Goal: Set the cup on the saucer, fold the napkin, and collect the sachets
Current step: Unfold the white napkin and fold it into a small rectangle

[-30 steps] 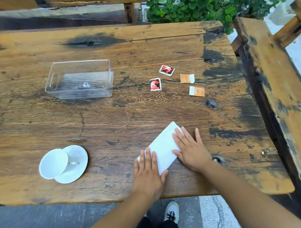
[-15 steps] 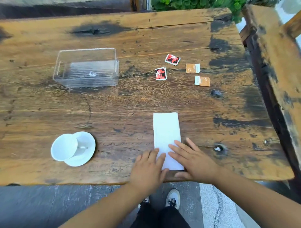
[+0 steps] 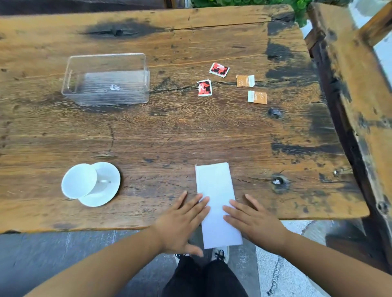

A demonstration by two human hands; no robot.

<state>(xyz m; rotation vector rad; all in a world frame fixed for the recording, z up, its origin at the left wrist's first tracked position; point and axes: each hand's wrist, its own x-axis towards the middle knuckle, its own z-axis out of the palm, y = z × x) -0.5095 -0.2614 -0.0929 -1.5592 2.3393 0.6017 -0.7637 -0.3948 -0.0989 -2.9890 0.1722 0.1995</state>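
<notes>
White napkin (image 3: 216,199) lies flat under left hand (image 3: 182,224) and right hand (image 3: 254,222).

An outdoor café terrace: a weathered plank table (image 3: 161,131), a matching wooden chair (image 3: 356,89), green shrubs (image 3: 244,2) behind, grey paving (image 3: 53,250) underfoot.

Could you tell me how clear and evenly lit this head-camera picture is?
Head view: soft, even daylight without hard shadows; the wide lens bows the table edges; the left hand is slightly motion-blurred; the clear box shows faint reflections.
</notes>
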